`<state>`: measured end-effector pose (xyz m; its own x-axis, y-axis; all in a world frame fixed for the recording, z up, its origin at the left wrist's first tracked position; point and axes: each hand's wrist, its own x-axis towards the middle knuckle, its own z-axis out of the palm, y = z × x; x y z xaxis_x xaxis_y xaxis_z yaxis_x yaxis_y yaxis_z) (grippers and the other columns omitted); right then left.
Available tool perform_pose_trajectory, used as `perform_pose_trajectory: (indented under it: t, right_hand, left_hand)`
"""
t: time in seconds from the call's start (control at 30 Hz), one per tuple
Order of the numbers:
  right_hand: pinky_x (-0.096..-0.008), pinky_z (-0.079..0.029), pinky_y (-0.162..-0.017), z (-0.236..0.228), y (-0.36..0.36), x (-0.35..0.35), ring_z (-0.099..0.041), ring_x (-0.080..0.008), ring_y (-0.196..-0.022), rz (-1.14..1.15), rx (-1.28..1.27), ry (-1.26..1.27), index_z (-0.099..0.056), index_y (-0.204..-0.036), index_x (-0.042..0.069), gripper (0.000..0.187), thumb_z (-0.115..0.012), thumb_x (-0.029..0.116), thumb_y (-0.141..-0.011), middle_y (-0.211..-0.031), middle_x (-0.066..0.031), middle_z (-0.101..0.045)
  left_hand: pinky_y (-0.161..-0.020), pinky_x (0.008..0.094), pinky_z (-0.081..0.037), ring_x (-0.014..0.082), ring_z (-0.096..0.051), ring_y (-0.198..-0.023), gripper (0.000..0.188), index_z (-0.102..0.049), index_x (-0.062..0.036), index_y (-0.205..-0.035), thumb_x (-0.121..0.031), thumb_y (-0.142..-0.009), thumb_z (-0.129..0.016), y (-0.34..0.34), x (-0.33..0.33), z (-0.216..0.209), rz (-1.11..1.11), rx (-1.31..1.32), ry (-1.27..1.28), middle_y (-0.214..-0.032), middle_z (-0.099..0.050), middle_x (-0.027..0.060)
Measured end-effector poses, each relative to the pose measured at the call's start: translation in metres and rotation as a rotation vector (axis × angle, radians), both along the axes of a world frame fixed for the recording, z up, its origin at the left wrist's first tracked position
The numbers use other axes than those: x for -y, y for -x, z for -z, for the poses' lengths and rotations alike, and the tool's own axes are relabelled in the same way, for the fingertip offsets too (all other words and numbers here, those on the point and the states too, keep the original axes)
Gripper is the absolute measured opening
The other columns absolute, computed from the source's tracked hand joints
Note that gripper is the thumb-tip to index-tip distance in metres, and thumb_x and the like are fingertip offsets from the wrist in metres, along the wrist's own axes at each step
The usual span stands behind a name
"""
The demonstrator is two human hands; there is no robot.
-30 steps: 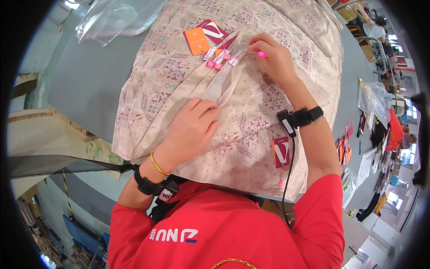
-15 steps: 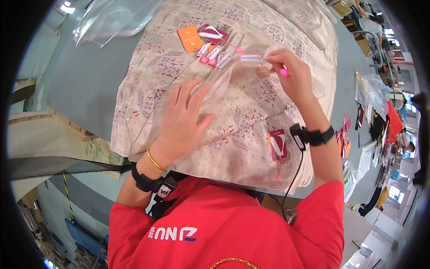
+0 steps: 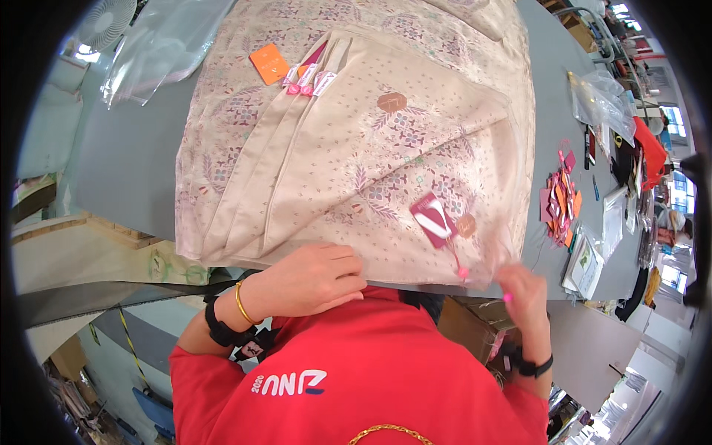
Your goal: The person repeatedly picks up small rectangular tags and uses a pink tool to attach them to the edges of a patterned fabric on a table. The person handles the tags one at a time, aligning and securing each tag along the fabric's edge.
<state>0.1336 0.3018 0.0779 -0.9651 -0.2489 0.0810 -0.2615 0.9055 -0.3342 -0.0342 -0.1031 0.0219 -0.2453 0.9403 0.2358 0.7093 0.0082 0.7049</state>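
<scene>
A pale pink patterned cloth [image 3: 423, 70] lies in folded layers before me. At its near edge is my left hand [image 3: 319, 278], closed, fingers above the hem and thumb below. My right hand [image 3: 523, 293], partly smeared by motion, is closed at the near right corner of the cloth, which is blurred there. Something small and bright pink shows at its fingertips. Between the hands, a maroon hang tag [image 3: 434, 220] on a pink cord lies on the cloth beside a round brown sticker [image 3: 466, 225]. Another brown sticker [image 3: 391, 102] sits farther up. Several white sewn labels [image 3: 324, 83] line the layered edges.
An orange card [image 3: 268, 64] lies on the cloth's far left. Clear plastic bags [image 3: 159, 52] rest on the grey table [image 3: 130, 148] at left. At right are a pile of maroon and orange tags [image 3: 560, 199], a clear bag [image 3: 604, 104] and papers [image 3: 584, 267].
My right hand has come down to the near right corner, and the top layer now lies flatter. My left hand has moved back to the near hem. The label cluster is partly covered.
</scene>
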Motion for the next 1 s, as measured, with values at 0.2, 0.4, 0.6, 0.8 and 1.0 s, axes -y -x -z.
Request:
perform_pose_trajectory:
  t: [0.2,0.4,0.6,0.8,1.0]
  right_hand:
    - [-0.0475,-0.055,-0.067,-0.027,0.034,0.013,-0.069,-0.0343,-0.077,-0.039,0.318,-0.084,-0.071,-0.100,0.009,0.011,-0.076,0.008,-0.090,-0.083,-0.0110,-0.062]
    - [-0.0490,-0.059,-0.084,0.024,0.246,0.061,-0.072,-0.0390,-0.102,-0.255,-0.039,0.030,-0.070,-0.123,0.013,0.027,-0.074,0.013,-0.096,-0.128,-0.0089,-0.071]
    - [-0.0434,-0.060,-0.089,0.066,0.405,0.130,-0.074,-0.0321,-0.108,-0.318,-0.014,0.039,-0.069,-0.130,0.017,0.034,-0.066,0.005,-0.098,-0.136,0.0018,-0.071]
    - [-0.0405,-0.060,-0.084,0.063,0.411,0.139,-0.074,-0.0289,-0.100,-0.527,-0.013,0.050,-0.072,-0.121,0.016,0.028,-0.070,0.003,-0.096,-0.126,0.0030,-0.072]
    - [-0.0458,-0.059,-0.082,0.070,0.402,0.142,-0.073,-0.0328,-0.099,-0.528,-0.054,0.060,-0.073,-0.115,0.018,0.022,-0.073,0.010,-0.095,-0.122,0.0010,-0.072]
  left_hand:
    - [-0.093,0.0451,-0.054,0.0317,-0.063,-0.108,0.023,-0.070,-0.0057,-0.113,-0.017,-0.095,-0.077,0.053,0.005,0.004,-0.507,-0.282,0.043,-0.115,-0.065,0.0106]
    - [-0.109,0.0477,-0.050,0.0355,-0.057,-0.131,0.036,-0.070,-0.0039,-0.122,-0.014,-0.090,-0.080,0.078,-0.010,0.019,-0.681,-0.325,0.125,-0.135,-0.062,0.0137]
    - [-0.112,0.0472,-0.050,0.0351,-0.057,-0.135,0.036,-0.072,-0.0024,-0.122,-0.012,-0.088,-0.081,0.072,-0.005,0.030,-0.682,-0.291,0.127,-0.136,-0.062,0.0136]
    - [-0.112,0.0455,-0.051,0.0357,-0.056,-0.137,0.036,-0.072,-0.0011,-0.122,-0.010,-0.088,-0.081,0.070,-0.003,0.038,-0.660,-0.223,0.087,-0.136,-0.062,0.0138]
    - [-0.112,0.0472,-0.051,0.0367,-0.057,-0.136,0.037,-0.072,-0.0025,-0.122,-0.008,-0.087,-0.082,0.074,0.000,0.039,-0.621,-0.215,0.059,-0.135,-0.062,0.0140]
